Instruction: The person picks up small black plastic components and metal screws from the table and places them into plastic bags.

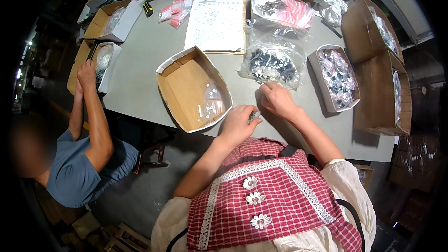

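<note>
Near the tabletop's (pixel 140 79) front edge, a small clear bag (pixel 254 115) sits pinched between both hands: the left hand (pixel 239 123) curls closed around it, and the right hand (pixel 276 100) grips it from the other side with bent fingers. Just left lies an open box (pixel 186 88) holding a few filled bags (pixel 212 100). Beyond the right hand rests a big sack (pixel 273 63) of dark parts, with a tray (pixel 337 78) of more parts beside it. At far left, another person's hand (pixel 87 74) reaches into a white box (pixel 105 63).

Grey table (pixel 144 56), tan cardboard box (pixel 184 88), red-and-white checked apron (pixel 275 191) with white lace trim, co-worker's blue shirt (pixel 74 168), pink-striped bags (pixel 284 9) at 12 o'clock.
</note>
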Demonstrator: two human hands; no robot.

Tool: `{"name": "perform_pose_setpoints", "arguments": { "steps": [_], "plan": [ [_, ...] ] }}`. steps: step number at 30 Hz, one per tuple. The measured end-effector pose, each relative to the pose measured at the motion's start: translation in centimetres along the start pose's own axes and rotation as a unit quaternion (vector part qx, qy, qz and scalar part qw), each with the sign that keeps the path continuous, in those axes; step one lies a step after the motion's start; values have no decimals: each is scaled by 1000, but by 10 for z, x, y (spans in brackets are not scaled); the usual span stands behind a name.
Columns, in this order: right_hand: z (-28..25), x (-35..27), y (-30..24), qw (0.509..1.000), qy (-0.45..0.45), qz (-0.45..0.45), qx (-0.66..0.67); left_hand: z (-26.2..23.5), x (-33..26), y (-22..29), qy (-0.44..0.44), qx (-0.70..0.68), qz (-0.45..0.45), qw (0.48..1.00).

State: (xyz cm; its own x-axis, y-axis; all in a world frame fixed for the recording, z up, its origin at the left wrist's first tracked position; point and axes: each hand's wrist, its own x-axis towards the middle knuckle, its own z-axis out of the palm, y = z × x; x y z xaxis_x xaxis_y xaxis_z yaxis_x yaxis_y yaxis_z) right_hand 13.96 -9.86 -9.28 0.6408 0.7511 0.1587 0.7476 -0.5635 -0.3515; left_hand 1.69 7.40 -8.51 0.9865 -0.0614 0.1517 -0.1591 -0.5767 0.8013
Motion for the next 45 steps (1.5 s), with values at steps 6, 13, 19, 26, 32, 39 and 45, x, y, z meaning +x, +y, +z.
{"name": "perform_pose_setpoints", "arguments": {
  "steps": [6, 13, 19, 26, 32, 39, 45],
  "plan": [
    [-21, -10, -9, 992, 10, 12, 127, 2, -1, 0, 9, -1, 1, 1000],
    [-50, -27, -42, 970, 96, -53, 217, -1, 4, 6, 52, -10, 43, 998],
    [-53, -33, -54, 973, 85, -15, 216, -7, 9, 15, 74, 23, 86, 993],
    [-48, -33, -35, 899, 76, 196, 384, -5, 8, 22, 69, -104, -24, 992],
    [-69, -35, -41, 767, -22, 222, 601, -20, 17, 33, -31, -387, -180, 904],
    [-74, -30, -54, 745, -110, 230, 616, -22, 19, 30, -24, -303, -164, 938],
    [-60, -30, -42, 740, -166, 234, 609, -24, 17, 31, -37, -329, -187, 925]
  ]
}}
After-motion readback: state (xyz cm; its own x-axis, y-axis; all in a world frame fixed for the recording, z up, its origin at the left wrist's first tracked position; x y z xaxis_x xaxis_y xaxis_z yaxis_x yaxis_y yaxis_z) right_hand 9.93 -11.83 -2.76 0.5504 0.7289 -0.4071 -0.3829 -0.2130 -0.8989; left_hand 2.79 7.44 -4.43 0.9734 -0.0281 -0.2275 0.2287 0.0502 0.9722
